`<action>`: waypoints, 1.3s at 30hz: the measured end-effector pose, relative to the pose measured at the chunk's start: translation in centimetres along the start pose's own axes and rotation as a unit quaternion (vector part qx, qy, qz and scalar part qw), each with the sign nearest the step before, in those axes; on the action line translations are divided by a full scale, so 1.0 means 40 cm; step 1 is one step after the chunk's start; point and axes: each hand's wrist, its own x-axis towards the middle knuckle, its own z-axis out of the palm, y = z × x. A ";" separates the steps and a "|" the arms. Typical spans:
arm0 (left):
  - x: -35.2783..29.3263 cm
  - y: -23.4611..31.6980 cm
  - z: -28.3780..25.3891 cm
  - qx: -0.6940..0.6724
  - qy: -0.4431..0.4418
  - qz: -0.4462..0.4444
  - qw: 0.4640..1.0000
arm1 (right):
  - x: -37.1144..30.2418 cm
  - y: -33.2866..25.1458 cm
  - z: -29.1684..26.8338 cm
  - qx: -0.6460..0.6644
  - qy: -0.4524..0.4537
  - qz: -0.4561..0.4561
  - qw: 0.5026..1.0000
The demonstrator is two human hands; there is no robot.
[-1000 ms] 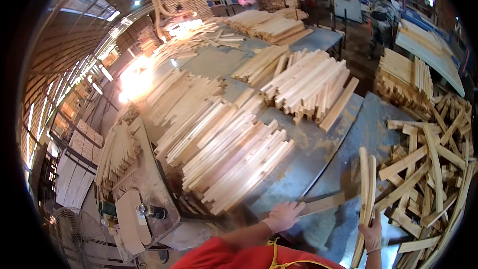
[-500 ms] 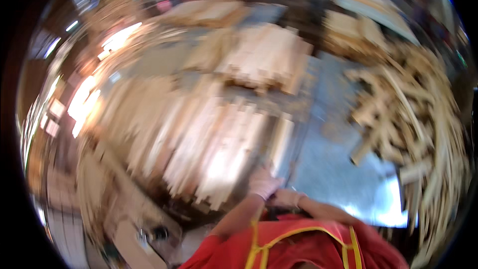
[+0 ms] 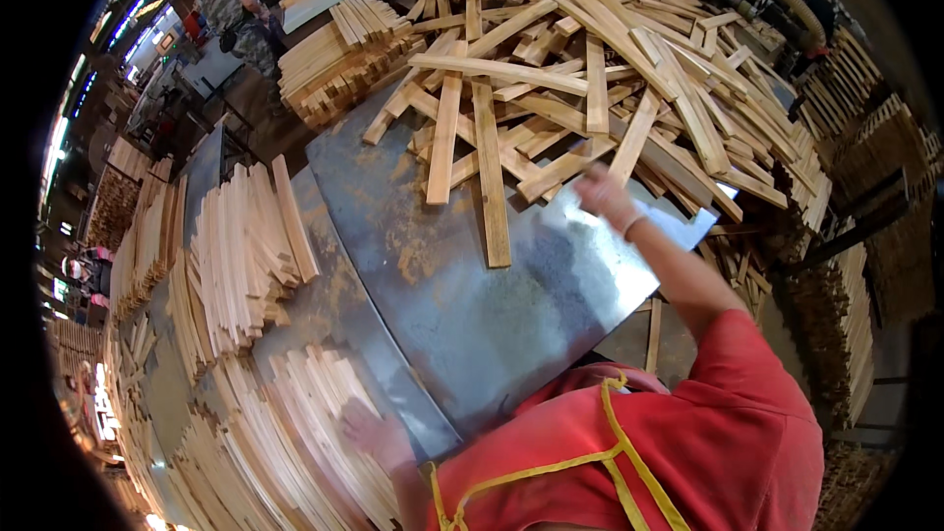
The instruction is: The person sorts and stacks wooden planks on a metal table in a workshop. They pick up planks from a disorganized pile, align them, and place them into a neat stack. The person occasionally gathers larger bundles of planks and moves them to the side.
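Observation:
My right hand (image 3: 605, 199) is stretched out to the near edge of a heap of loose wooden slats (image 3: 511, 69). Its blurred fingertips meet the end of one short slat (image 3: 565, 170), and whether they grip it I cannot tell. Low on the left, my left hand (image 3: 379, 438) lies with fingers extended at the edge of a row of pale slats (image 3: 320, 413); motion smears it somewhat. Between the two hands spreads a grey metal tabletop (image 3: 472, 324), dusted with sawdust. One long slat (image 3: 492, 177) sticks out of the heap over it.
Another batch of slats (image 3: 241, 256) lies farther up on the left. Beyond the table stands a stacked pile (image 3: 339, 59). A person in patterned clothing (image 3: 241, 25) is at the far left, another (image 3: 816, 15) at the far right. Racked slats (image 3: 836, 334) line the right side.
The view has swung right toward the heap. My hands, together by a slat at the row's edge before, are now apart: the right one at the heap, the left beside the row.

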 end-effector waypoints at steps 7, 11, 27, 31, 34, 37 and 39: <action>0.346 0.528 -0.130 -0.172 -0.041 0.163 0.971 | 0.497 -0.054 -0.272 -0.341 0.134 -0.007 0.930; 0.542 0.853 -0.170 -0.205 -0.114 0.160 0.959 | 0.699 -0.075 -0.238 -0.430 0.059 -0.108 0.894; 0.150 0.938 -0.086 -0.165 -0.099 0.186 0.964 | 0.233 0.009 0.149 0.065 -0.169 0.009 0.983; 0.155 0.682 -0.012 -0.331 -0.044 0.124 0.935 | -0.040 -0.088 0.256 0.273 -0.202 0.167 0.926; 0.072 0.431 -0.110 -0.649 -0.317 -0.023 0.691 | -0.280 -0.036 0.332 0.296 -0.289 0.120 0.902; -0.124 0.207 -0.107 -0.610 -0.376 -0.038 0.696 | -0.497 0.042 0.451 -0.109 -0.428 0.111 0.890; -0.185 0.149 -0.179 -0.540 -0.435 0.084 0.715 | -0.629 0.059 0.532 -0.147 -0.546 0.093 0.820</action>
